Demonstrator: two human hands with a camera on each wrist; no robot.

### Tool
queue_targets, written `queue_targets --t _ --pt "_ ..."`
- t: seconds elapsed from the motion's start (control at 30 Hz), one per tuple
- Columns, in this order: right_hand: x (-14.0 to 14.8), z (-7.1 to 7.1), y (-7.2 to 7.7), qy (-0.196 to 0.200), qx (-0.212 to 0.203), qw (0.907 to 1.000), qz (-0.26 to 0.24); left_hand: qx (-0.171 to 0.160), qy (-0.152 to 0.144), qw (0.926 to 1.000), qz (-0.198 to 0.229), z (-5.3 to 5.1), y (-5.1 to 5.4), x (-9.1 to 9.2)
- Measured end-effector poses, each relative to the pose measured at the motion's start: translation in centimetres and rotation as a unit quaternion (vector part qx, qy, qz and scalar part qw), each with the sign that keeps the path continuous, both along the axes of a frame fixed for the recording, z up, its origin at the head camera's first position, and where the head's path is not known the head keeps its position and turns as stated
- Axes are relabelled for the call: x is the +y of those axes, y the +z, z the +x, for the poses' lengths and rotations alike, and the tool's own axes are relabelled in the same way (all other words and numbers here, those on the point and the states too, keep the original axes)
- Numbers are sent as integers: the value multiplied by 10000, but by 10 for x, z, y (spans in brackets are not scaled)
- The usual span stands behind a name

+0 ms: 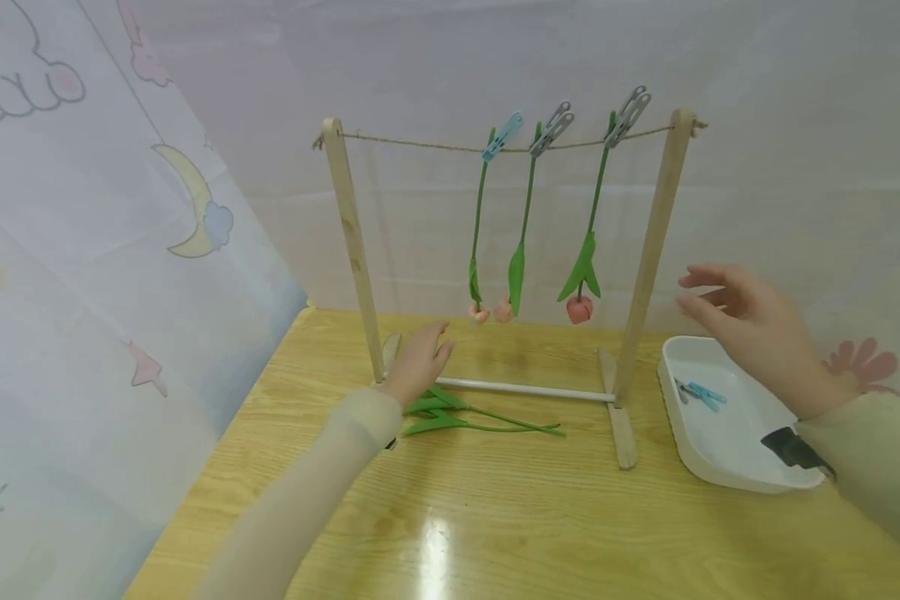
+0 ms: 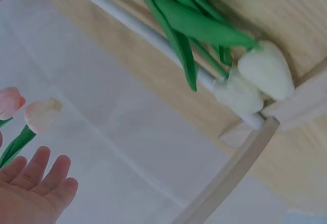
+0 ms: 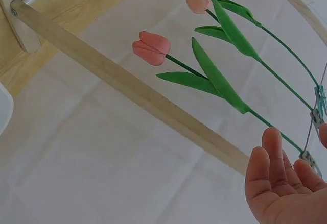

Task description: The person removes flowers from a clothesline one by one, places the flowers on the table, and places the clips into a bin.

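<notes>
Three artificial tulips hang heads down from a twine line (image 1: 420, 143): a deep pink tulip (image 1: 580, 309) and a pale pink tulip (image 1: 503, 311) under grey clothespins (image 1: 633, 117), and a peach tulip (image 1: 478, 313) under a blue clothespin (image 1: 503, 137). My left hand (image 1: 417, 362), fingers loosely extended and holding nothing, hovers near the rack's left post. Below it on the table lie two white tulips (image 2: 266, 71) with green leaves, their heads hidden in the head view. My right hand (image 1: 757, 337) is raised beside the right post, its fingers relaxed and holding nothing.
The wooden rack has a left post (image 1: 356, 250), a right post (image 1: 656, 250) and a white lower bar (image 1: 525, 388). On the right, a white basin (image 1: 720, 475) holds several blue and grey clothespins (image 1: 701, 393). Printed cloth (image 1: 120, 250) covers the walls behind the table (image 1: 495, 517).
</notes>
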State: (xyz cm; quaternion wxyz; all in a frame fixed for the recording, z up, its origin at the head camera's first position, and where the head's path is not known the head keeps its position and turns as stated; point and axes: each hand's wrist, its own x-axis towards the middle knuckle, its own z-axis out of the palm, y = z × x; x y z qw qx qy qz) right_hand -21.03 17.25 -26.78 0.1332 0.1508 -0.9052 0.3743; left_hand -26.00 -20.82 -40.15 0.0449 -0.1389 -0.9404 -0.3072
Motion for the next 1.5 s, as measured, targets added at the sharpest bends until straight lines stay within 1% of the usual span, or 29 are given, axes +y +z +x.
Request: queue_targets --t 0.07,0.17,0.2,0.3,0.33,0.4,0.53,0.6,0.77,0.9,1.03,1.17,1.33,1.5 --pt "-8 -3 8 114 66 9999 53 109 -24 9998 -179 -5 5 0" --pt "-17 -6 18 225 112 9995 185 132 30 9993 -361 -11 13 -2" --pt "-20 -8 21 289 144 9993 200 124 49 9992 -370 -13 16 -2" --pt "-27 -10 29 381 215 9986 291 154 107 9997 -185 -18 26 -3" --pt "-29 -11 31 469 226 9982 297 173 134 9997 -146 -20 29 -4" --pt "-33 -12 33 515 249 9978 326 235 122 9996 -93 -23 35 -4" --pt "-39 -15 37 578 245 9977 256 324 95 9993 -171 -27 45 -4" --pt "-41 -16 39 531 275 9979 255 369 76 9991 -167 -28 49 -3" --pt "-48 -18 44 555 360 9973 306 490 92 9987 -131 -30 57 1" --pt "-55 -20 51 688 538 9959 255 485 92 9988 -3 -31 63 5" --pt "-64 -24 61 785 612 9947 257 516 87 9984 203 -32 70 9" --pt "-74 -26 72 872 689 9930 395 514 111 9979 370 -34 77 14" --pt "-85 -28 82 1000 908 9899 426 461 78 9972 575 -35 80 19" --pt "-93 -31 91 1068 1074 9872 494 538 -5 9964 656 -35 80 23"
